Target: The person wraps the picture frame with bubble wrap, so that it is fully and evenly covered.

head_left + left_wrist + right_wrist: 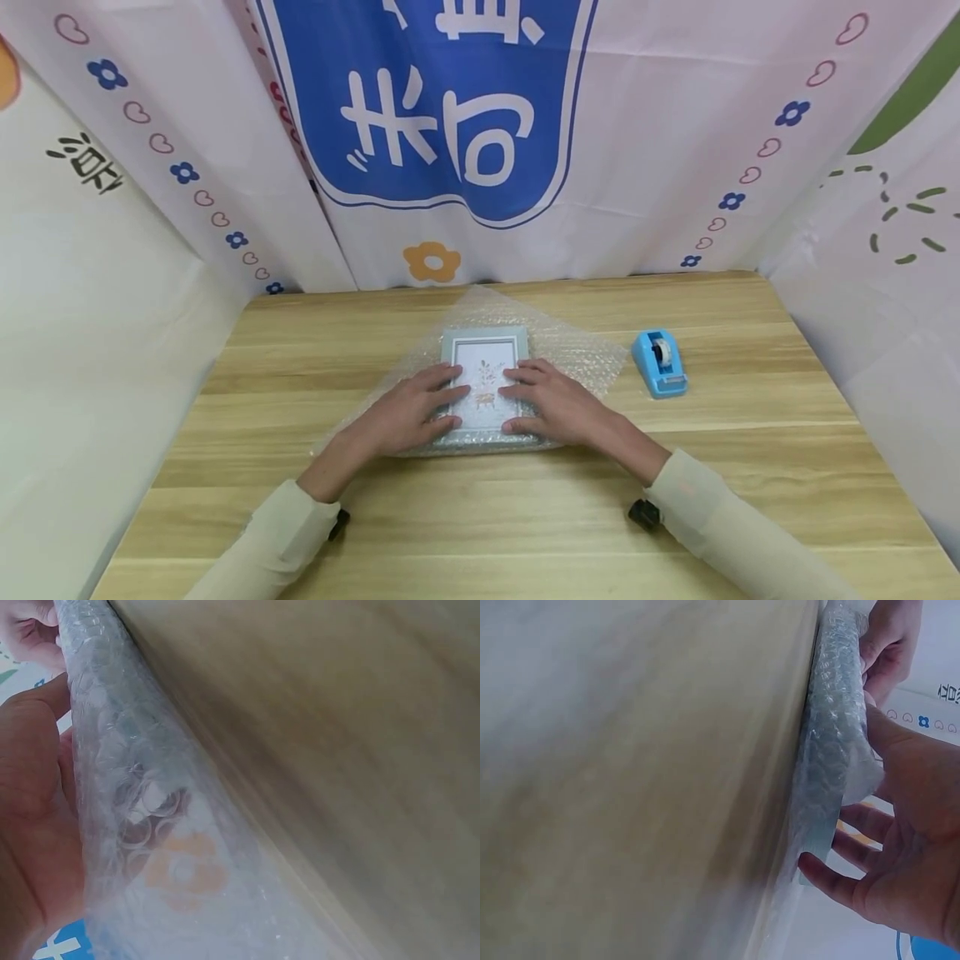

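A photo frame (486,340) with a pale grey-green border lies face up on a sheet of bubble wrap (577,354), and the wrap's near part is folded over its lower portion. From the left, my left hand (411,408) rests with spread fingers on the frame's side and front. My right hand (558,404) mirrors it on the right side, fingertips over the wrapped face. In the right wrist view the right hand's little finger (829,879) touches the frame's side. The left wrist view shows the clear wrap (120,750) beside the left hand (34,802).
A blue tape dispenser (660,363) with a roll of tape stands on the wooden table (480,517), right of the wrap. Printed cloth (637,150) hangs behind the table and along both sides. Dark wrist-camera pieces show below both sleeves.
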Tool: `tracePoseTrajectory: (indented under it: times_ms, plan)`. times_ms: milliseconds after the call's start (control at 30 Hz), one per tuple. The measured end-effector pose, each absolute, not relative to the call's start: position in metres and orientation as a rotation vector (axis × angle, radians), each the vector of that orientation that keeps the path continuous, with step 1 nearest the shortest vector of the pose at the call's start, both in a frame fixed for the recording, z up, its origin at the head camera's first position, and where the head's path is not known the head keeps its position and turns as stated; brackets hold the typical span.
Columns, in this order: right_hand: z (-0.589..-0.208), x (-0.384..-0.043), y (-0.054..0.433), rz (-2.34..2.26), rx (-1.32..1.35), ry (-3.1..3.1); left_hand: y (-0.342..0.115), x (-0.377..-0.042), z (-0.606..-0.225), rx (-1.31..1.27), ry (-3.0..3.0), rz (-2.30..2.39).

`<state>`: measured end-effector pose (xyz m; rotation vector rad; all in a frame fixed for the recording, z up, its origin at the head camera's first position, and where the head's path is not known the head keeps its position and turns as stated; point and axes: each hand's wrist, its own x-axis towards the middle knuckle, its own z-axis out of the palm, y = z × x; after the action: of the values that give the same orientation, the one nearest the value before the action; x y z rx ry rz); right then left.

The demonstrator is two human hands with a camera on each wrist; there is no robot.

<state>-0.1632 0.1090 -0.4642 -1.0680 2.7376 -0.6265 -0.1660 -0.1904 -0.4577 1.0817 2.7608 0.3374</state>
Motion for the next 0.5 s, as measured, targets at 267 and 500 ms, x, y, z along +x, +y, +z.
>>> tracePoseTrajectory:
  times_ms: [267, 500]
  plan:
    - [-0.456, -0.168, 0.108, -0.545, -1.04, 2.717, -0.189, -0.166, -0.455, 1.05, 2.771, 0.329]
    - [-0.448, -0.173, 0.106, -0.523, -1.039, 2.693, -0.192, -0.165, -0.457, 1.025, 2.768, 0.357]
